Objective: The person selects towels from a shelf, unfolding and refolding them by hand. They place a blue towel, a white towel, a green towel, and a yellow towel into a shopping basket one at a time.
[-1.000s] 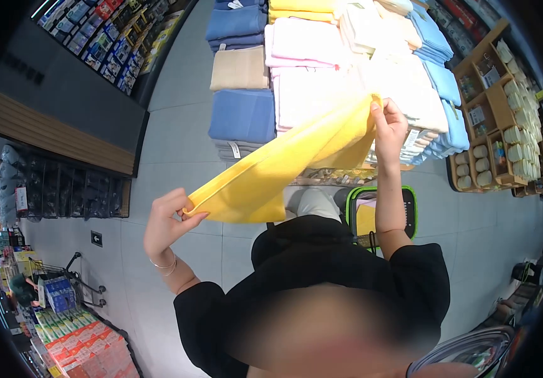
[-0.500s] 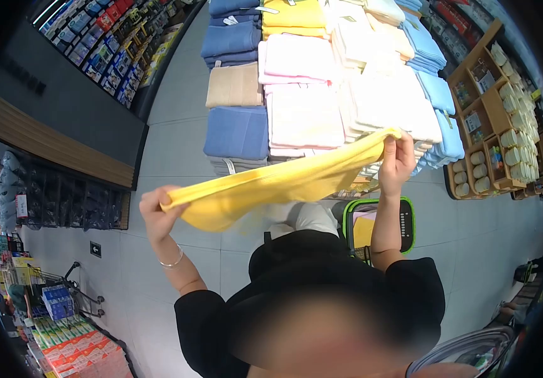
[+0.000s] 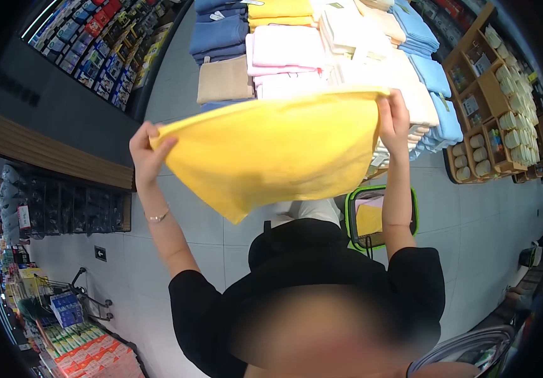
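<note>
A yellow towel point(image 3: 277, 148) is stretched out in front of me, its top edge taut and its lower part hanging loose. My left hand point(image 3: 147, 153) is closed on its upper left corner, and a bracelet circles that wrist. At the other end, my right hand point(image 3: 395, 123) pinches the upper right corner. Behind the towel rise stacks of folded towels: blue point(image 3: 219, 34), beige point(image 3: 225, 80), pink point(image 3: 287, 47), white point(image 3: 404, 82) and light blue point(image 3: 444, 120). The towel hides part of the near stacks.
By my right leg stands a green-rimmed basket point(image 3: 415, 217) with yellow and pink cloth point(image 3: 369, 219) inside. A wooden shelf point(image 3: 473, 82) with pale rolled items is at the right. Dark shelving point(image 3: 63, 220) lines the left, with a shopping cart point(image 3: 92, 296) below it.
Both hands have risen and moved forward with the towel. It has opened from a narrow slanted band into a broad sheet and covers more of the stacks.
</note>
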`<state>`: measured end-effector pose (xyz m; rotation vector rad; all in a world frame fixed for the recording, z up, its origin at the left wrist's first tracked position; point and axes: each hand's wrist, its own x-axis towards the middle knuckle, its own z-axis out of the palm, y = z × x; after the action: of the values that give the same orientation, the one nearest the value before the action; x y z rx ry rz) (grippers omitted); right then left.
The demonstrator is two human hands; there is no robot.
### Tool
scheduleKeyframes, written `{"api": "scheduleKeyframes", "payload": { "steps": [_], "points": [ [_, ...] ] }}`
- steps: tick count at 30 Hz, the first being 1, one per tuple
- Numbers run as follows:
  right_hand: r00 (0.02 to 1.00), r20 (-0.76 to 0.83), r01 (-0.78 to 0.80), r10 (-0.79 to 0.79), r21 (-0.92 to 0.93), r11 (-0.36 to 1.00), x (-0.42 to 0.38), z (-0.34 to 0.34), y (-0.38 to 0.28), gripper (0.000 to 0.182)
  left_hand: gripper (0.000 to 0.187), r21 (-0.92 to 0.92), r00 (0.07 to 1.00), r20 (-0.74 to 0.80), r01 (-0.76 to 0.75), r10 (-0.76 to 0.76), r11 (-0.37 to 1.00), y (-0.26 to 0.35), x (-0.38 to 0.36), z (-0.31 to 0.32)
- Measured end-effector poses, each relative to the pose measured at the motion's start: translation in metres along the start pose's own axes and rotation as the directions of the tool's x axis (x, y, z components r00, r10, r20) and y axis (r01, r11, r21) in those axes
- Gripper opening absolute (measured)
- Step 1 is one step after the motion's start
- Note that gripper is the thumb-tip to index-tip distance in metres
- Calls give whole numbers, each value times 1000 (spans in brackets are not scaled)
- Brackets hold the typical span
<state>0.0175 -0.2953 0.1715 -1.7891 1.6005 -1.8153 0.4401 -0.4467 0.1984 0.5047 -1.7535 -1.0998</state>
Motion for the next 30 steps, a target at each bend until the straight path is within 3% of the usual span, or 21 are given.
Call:
{"api": "scheduleKeyframes", "payload": {
  "steps": [1, 2, 4, 6, 12, 15, 18, 19, 21, 24, 25, 30],
  "points": [
    [999, 17, -44, 47, -133, 990, 20, 11, -2, 11, 30, 274, 994, -109, 40, -10, 961, -13, 25, 11],
    [997, 67, -23, 41, -250, 968, 35, 22, 13, 11, 32, 692, 998, -61, 23, 27, 722, -35, 46, 3],
    [998, 66, 41, -23, -287, 957, 45, 42, 49, 11, 32, 745, 992, -11, -75, 124, 663, -48, 68, 13],
    [999, 4, 41, -42, -352, 935, 59, 54, 74, 12, 32, 693, 991, -89, -7, 96, 721, -64, 84, 11],
    [999, -14, -35, 32, -381, 924, 66, 67, 91, 13, 27, 723, 988, -88, -23, 126, 691, -91, 100, -1],
    [999, -29, -53, 46, -339, 939, 64, 66, 82, 15, 21, 211, 978, -202, 95, -52, 973, -90, 94, 2],
    [994, -3, -106, 107, -168, 980, 53, 58, 79, 16, 16, -76, 932, -65, 351, -355, 933, -83, 80, -13],
    [991, 14, -130, 131, -90, 988, 48, 54, 78, 17, 19, -144, 845, 14, 531, -534, 835, -65, 70, -12],
    [961, 139, -262, 238, 188, 947, 25, 39, 40, 17, 19, -101, 862, 193, 492, -469, 864, -52, 37, -22],
    [940, 226, -317, 256, 301, 899, 10, 27, 20, 16, 24, -118, 844, 413, 423, -343, 898, -23, 16, -22],
    [939, 243, -311, 243, 301, 901, 9, 26, 21, 12, 30, -70, 834, 424, 418, -352, 906, -19, 13, -24],
    [899, 211, -432, 383, 294, 852, 29, 50, 44, 13, 17, -133, 803, 232, 586, -549, 800, -46, 35, -18]
  ]
}}
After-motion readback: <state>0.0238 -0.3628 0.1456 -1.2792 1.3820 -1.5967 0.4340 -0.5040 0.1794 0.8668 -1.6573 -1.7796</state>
